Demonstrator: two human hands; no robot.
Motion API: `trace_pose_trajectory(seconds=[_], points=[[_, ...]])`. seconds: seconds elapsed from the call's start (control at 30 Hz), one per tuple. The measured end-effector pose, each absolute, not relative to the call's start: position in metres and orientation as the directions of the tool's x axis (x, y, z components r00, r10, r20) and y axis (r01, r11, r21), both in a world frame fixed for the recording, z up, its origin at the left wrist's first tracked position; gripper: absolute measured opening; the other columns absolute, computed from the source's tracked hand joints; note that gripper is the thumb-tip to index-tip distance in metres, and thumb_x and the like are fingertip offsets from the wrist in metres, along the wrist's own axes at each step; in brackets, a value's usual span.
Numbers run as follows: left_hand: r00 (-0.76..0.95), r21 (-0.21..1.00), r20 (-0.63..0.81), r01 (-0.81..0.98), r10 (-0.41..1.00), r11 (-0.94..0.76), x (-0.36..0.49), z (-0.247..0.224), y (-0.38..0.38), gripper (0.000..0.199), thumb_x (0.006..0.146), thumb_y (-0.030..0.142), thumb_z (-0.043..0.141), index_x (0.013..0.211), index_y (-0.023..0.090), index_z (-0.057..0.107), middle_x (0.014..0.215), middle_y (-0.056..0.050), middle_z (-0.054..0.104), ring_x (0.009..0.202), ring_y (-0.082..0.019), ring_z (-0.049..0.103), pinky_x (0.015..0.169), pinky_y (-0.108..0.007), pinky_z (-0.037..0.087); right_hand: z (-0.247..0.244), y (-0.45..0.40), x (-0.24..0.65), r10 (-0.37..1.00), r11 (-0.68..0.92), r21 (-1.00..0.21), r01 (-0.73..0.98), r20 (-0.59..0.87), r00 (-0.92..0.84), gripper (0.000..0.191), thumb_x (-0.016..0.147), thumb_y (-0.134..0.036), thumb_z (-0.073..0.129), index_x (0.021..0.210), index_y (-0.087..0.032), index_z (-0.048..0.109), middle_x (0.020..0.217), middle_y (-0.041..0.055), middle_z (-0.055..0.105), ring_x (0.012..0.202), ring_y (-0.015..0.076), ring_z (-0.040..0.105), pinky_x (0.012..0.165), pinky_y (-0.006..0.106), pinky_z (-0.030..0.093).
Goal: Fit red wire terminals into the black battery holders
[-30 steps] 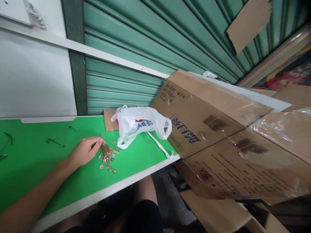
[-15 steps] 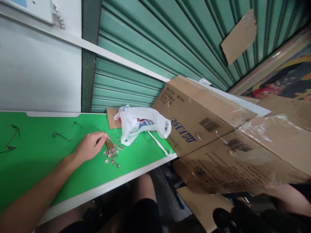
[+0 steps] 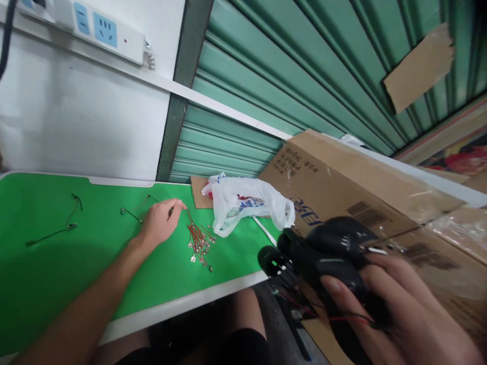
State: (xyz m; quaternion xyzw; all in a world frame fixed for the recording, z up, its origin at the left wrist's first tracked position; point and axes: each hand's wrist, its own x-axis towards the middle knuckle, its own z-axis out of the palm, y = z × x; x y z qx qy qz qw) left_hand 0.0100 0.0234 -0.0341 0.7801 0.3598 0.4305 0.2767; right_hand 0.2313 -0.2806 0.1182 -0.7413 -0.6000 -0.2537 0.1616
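Observation:
On the green table mat, my left hand has its fingers pressed together at the upper end of a thin wire, just left of a bunch of red wires with small metallic ends. My right hand is wrapped round a black device at the lower right, in front of the cardboard box. Thin red and black wires hang beside the device. Left of my left hand, two thin dark wire pieces lie on the mat, one partly behind the hand.
A white plastic bag lies on the table by a large cardboard box. A power strip is on the wall rail at upper left. A green shutter stands behind. My legs are below the table edge.
My right hand has come into view at the lower right with the black device. My left hand has shifted slightly up from the wire bunch, holding a wire. The view has swung left.

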Motion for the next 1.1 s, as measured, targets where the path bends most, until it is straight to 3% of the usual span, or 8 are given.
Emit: trace_pose_trajectory(seconds=[0.2,0.3,0.4,0.47,0.7,0.83,0.97,1.1], points=[[0.127,0.853,0.412,0.294,0.902,-0.431,-0.005,-0.023,0.036,0.038,0.095,0.04,0.043,0.085,0.022,0.075,0.057,0.002,0.057,0.053,-0.017,0.052,0.055,-0.028,0.037,0.13,-0.197,0.183,0.805,-0.001,-0.056,0.998,0.592,0.034,0.037,0.103,-0.056,0.045,0.081,-0.027,0.05,0.107,0.0108,0.062,0.087,0.0242,0.066,0.066,0.034,0.054],[-0.043,0.963,0.267,0.027,0.963,-0.266,-0.013,-0.018,0.046,0.035,0.09,0.038,0.044,0.081,0.02,0.072,0.06,0.002,0.054,0.052,-0.014,0.049,0.052,-0.026,0.037,0.135,-0.155,0.165,0.806,0.086,-0.099,0.991,0.592,-0.011,0.033,0.102,-0.052,0.049,0.084,-0.025,0.053,0.109,0.0108,0.06,0.086,0.0234,0.064,0.069,0.035,0.053],[-0.082,0.962,0.112,-0.241,0.99,-0.128,-0.023,-0.015,0.057,0.034,0.088,0.04,0.046,0.085,0.018,0.072,0.066,0.0,0.058,0.058,-0.014,0.055,0.055,-0.025,0.044,0.132,-0.113,0.146,0.817,0.161,-0.149,0.976,0.575,-0.047,0.027,0.102,-0.045,0.051,0.089,-0.022,0.056,0.117,0.012,0.058,0.089,0.0243,0.064,0.074,0.037,0.055],[-0.061,0.948,0.075,-0.306,0.995,-0.09,-0.032,-0.014,0.062,0.038,0.088,0.044,0.045,0.095,0.018,0.072,0.077,-0.003,0.066,0.069,-0.016,0.063,0.063,-0.027,0.051,0.126,-0.088,0.132,0.838,0.186,-0.18,0.966,0.542,-0.06,0.025,0.103,-0.043,0.051,0.095,-0.02,0.059,0.121,0.0128,0.057,0.093,0.0251,0.065,0.079,0.038,0.056],[0.123,0.942,-0.131,-0.294,0.984,0.162,-0.082,-0.001,0.053,0.057,0.095,0.055,0.036,0.123,0.018,0.067,0.122,-0.014,0.074,0.106,-0.026,0.072,0.082,-0.037,0.059,0.093,-0.037,0.081,0.914,0.216,-0.146,0.965,0.377,-0.147,0.035,0.106,-0.046,0.048,0.117,-0.016,0.061,0.137,0.0155,0.052,0.083,0.0239,0.072,0.068,0.037,0.059],[-0.002,0.932,-0.255,-0.268,0.967,0.245,-0.098,0.004,0.035,0.051,0.095,0.049,0.042,0.129,0.017,0.066,0.134,-0.014,0.07,0.117,-0.024,0.069,0.091,-0.034,0.056,0.069,-0.027,0.06,0.929,0.274,-0.118,0.955,0.291,-0.23,0.035,0.106,-0.045,0.046,0.12,-0.016,0.059,0.14,0.0172,0.051,0.081,0.0227,0.074,0.065,0.036,0.061],[-0.13,0.956,-0.243,-0.198,0.961,0.215,-0.104,-0.001,0.019,0.047,0.095,0.042,0.046,0.127,0.016,0.067,0.138,-0.015,0.068,0.127,-0.026,0.064,0.104,-0.038,0.05,0.047,-0.026,0.042,0.929,0.315,-0.087,0.945,0.231,-0.288,0.032,0.106,-0.042,0.049,0.12,-0.015,0.059,0.14,0.0187,0.053,0.09,0.0236,0.075,0.068,0.034,0.063],[-0.165,0.987,-0.143,-0.097,0.976,0.128,-0.11,-0.012,0.005,0.05,0.093,0.048,0.048,0.126,0.016,0.067,0.138,-0.016,0.068,0.13,-0.03,0.062,0.109,-0.045,0.046,0.026,-0.03,0.032,0.915,0.367,-0.074,0.927,0.211,-0.345,0.029,0.106,-0.04,0.051,0.119,-0.015,0.06,0.144,0.0208,0.054,0.096,0.0242,0.074,0.069,0.034,0.065]])
